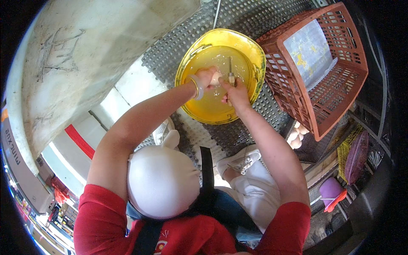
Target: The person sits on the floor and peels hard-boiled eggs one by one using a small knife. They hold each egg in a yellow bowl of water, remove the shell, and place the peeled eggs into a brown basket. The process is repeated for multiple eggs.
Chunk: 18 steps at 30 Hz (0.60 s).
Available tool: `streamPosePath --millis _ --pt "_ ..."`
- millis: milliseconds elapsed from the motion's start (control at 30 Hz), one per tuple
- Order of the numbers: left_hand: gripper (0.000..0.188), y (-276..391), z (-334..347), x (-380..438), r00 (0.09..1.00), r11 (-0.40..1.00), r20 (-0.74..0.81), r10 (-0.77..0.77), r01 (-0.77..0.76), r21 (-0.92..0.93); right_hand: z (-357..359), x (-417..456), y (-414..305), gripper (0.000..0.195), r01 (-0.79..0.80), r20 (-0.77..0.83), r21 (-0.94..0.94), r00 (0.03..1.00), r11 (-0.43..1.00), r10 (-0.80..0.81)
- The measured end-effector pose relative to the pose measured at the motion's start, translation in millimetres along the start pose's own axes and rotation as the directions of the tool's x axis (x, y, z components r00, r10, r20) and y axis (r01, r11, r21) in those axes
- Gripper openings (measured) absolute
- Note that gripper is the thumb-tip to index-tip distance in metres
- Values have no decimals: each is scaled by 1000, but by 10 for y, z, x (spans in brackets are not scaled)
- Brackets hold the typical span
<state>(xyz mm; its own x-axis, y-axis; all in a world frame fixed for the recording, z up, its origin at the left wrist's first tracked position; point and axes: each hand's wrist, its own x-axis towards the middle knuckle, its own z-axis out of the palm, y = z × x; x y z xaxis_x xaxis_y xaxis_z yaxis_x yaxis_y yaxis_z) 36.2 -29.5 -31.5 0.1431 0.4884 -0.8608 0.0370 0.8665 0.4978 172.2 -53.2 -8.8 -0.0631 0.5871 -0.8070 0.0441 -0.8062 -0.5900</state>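
A round yellow plastic basin (220, 116) holding cloudy liquid stands on the perforated mat. Over it, my left hand (205, 77), with a pale bangle at the wrist, is closed around a pale, egg-like object (216, 78). Close beside it on the right, my right hand (235, 92) grips the light handle of a thin-bladed tool (230, 70), whose narrow dark blade points away from me. My right thumb reaches towards the pale object; whether it touches is hard to tell. Small bright flecks or bubbles show on the liquid.
A reddish-brown plastic crate (314, 118) with a whitish sheet (307, 52) lies tilted at the right. Below it are several pale, egg-like objects (296, 135). A large whitish wall or container side (79, 57) rises at the left. A purple container (330, 188) is at lower right.
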Motion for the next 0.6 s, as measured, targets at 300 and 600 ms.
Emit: streamPosePath --millis 300,600 --pt "39 -136 8 101 916 962 379 129 -22 -272 -41 70 -24 38 95 130 104 986 990 -108" --pt "20 -221 -88 98 912 605 36 409 -300 738 49 61 -59 39 85 -104 -448 984 890 -146"
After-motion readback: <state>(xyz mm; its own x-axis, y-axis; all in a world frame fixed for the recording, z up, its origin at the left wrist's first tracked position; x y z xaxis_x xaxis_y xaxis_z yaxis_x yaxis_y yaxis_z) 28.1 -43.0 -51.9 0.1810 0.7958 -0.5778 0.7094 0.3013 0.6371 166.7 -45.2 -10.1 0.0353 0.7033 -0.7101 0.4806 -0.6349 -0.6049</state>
